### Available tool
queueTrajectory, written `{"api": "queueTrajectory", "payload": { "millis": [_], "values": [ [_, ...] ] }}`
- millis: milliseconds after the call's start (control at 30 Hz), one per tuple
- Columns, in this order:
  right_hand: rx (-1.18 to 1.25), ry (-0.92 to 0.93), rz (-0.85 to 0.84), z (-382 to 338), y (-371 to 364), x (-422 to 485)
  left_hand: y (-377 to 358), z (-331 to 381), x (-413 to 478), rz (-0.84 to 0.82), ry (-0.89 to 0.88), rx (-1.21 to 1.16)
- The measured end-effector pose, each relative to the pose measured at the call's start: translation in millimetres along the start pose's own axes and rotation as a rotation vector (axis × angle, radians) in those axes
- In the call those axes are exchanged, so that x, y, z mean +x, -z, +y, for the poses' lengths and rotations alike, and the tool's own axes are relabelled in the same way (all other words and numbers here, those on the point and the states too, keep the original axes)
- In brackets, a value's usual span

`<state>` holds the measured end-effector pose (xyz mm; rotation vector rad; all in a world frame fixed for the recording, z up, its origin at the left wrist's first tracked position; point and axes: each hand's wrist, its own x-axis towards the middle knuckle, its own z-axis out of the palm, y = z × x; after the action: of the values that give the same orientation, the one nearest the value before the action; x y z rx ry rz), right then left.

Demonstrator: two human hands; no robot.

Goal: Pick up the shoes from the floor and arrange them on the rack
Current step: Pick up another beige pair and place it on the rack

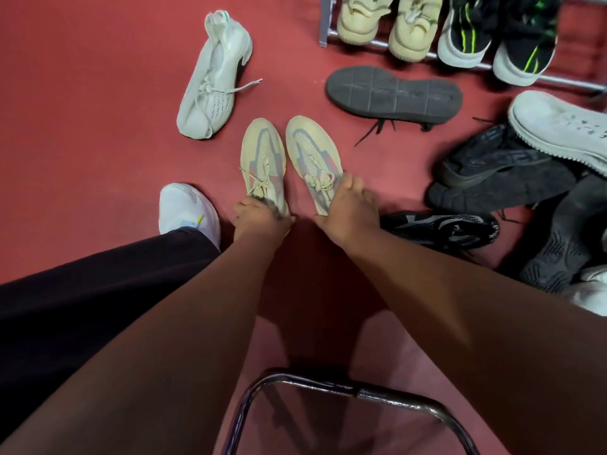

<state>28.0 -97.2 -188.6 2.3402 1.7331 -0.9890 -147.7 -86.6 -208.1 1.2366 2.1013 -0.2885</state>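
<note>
no readable text, brand names, numbers or signs on any shoe

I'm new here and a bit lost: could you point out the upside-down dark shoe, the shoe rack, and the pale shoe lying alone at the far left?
Upside-down dark shoe (394, 95): head view, middle of sole.
Shoe rack (377, 44): head view, front metal rail.
Pale shoe (213, 77): head view, laced upper.

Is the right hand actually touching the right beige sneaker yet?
Touching. The head view shows the right hand wrapped over the heel end of the right beige sneaker, fingers lying on its laces, with no gap between them.
</note>
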Motion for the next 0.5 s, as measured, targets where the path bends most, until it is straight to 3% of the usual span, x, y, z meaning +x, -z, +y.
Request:
{"api": "queueTrajectory", "payload": {
  "millis": [200, 333, 500],
  "values": [
    [-0.154, 0.0, -0.036, 12.4, 31.8, 2.3, 15.0, 18.0, -14.6, -0.003, 0.038, 0.007],
    [-0.146, 0.01, -0.078, 19.8, 71.3, -9.4, 43.4, 45.4, -40.4, 0.008, 0.181, -0.177],
    [-0.143, -0.082, -0.019, 37.2, 125.3, -46.4, 81.7, 71.3, -77.6, -0.125, 0.059, -0.203]
  ]
}}
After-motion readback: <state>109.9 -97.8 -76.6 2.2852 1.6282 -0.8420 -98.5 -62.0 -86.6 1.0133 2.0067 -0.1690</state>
